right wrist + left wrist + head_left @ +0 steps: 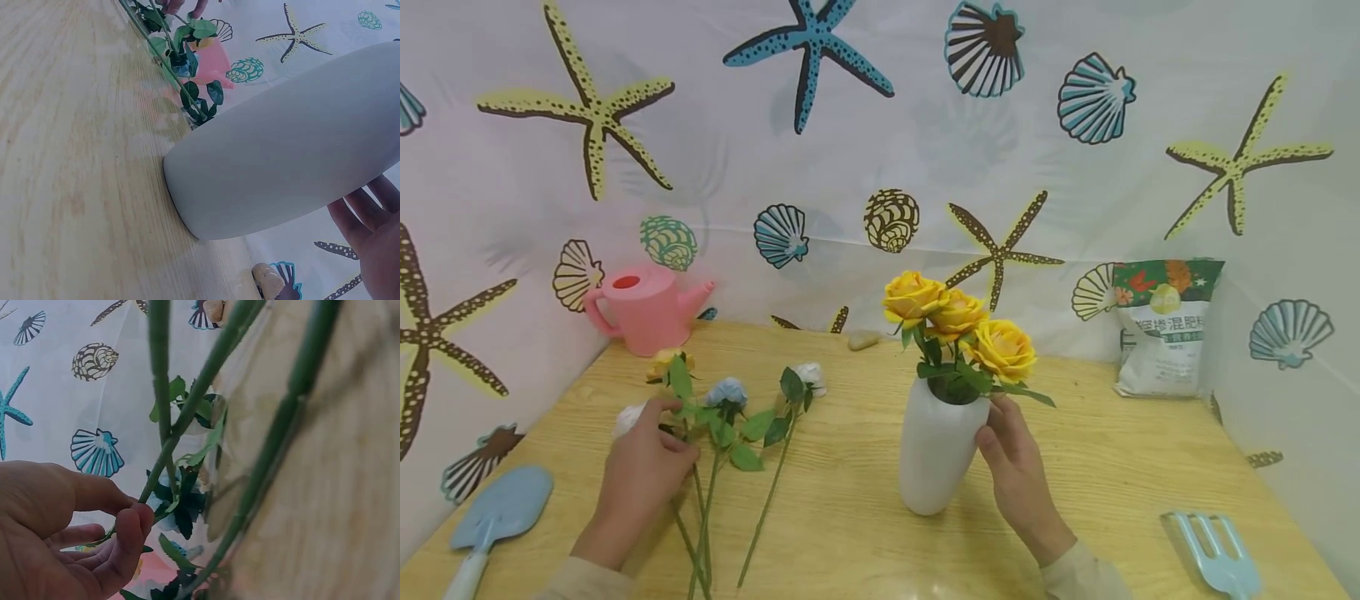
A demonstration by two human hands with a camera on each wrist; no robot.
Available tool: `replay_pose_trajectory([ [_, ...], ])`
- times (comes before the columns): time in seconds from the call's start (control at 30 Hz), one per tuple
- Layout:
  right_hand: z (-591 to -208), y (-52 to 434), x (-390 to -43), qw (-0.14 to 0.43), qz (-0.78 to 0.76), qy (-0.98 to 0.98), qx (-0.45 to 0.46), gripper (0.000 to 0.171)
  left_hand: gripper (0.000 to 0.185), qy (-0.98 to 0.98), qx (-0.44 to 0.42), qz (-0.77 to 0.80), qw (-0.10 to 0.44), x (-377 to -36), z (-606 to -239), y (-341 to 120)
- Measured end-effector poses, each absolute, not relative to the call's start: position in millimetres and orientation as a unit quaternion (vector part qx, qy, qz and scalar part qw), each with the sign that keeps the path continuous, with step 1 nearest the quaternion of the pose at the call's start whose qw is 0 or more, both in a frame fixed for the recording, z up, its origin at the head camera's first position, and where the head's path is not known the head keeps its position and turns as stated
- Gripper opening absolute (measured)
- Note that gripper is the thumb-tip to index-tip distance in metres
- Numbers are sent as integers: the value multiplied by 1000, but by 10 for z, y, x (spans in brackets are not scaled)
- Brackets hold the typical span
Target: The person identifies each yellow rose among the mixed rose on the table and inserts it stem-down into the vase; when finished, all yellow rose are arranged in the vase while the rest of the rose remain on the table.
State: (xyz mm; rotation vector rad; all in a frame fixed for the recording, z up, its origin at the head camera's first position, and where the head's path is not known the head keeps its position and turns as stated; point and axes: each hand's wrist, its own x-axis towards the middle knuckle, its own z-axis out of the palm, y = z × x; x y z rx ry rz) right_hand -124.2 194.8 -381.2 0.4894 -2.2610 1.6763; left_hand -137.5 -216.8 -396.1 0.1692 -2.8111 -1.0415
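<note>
My left hand pinches a thin green rose stem between thumb and forefinger, among the loose artificial roses on the table. Near it lie a yellow rose, a blue rose and a white rose, their stems crossing toward the front edge. A second white rose lies just right of them. My right hand holds the white vase by its right side near the top, thumb in front and fingers partly hidden behind. Three yellow roses stand in the vase.
A pink watering can stands at the back left, and a bag of fertilizer at the back right. A blue hand shovel lies at front left, a blue hand fork at front right. A stone sits by the patterned curtain.
</note>
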Motion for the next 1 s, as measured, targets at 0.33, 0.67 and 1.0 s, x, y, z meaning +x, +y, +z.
replay_pose_trajectory([
  [0.33,-3815,1950,-1246,139,582,-783,171,38,57,-926,72,-340,146,-1354,-3797,-2130],
  [0.67,-3825,1959,-1245,138,579,-786,167,38,54,-907,48,-371,192,-1301,-3520,-1942],
  [1.0,-3807,1956,-1234,141,575,-787,170,37,51,-843,-10,-443,304,-1211,-3181,-1496],
])
